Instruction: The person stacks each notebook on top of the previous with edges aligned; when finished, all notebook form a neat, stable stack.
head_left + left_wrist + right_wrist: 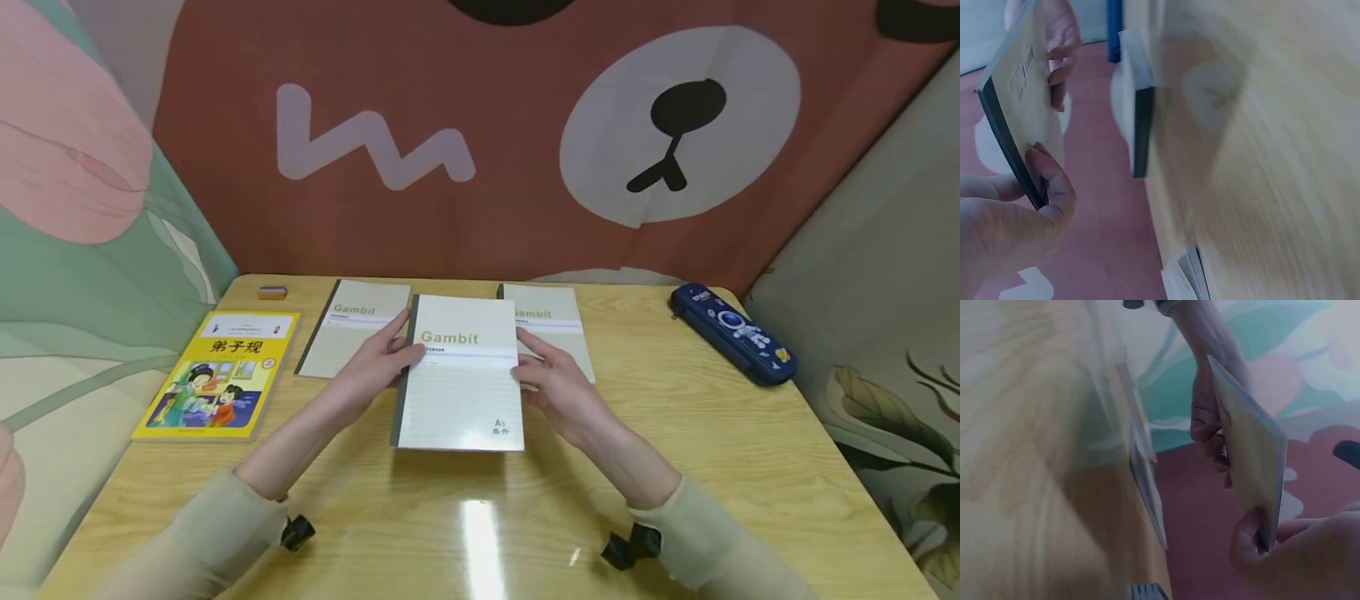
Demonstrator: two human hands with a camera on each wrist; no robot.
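Note:
A pale notebook with a dark spine (pixel 461 392) is held above the table, its "Gambit" cover facing up in the head view. The left hand (pixel 375 362) grips its spine edge, thumb on the cover; in the left wrist view that hand's fingers (pixel 1054 184) lie on the barcoded back (pixel 1022 81). On the opposite edge, the right hand (pixel 562 387) pinches the notebook, and the right wrist view shows its fingers (pixel 1249 540) around the lower edge. Behind it, two similar notebooks lie on the table, one at left (pixel 330 346) and one at right (pixel 577 350).
On the wooden table (pixel 675 433), a yellow picture book (pixel 202 425) lies at the left with a small eraser (pixel 272 292) behind it. A dark blue pencil case (pixel 735 333) is at the back right. A patterned cloth (pixel 517 217) hangs along the back edge.

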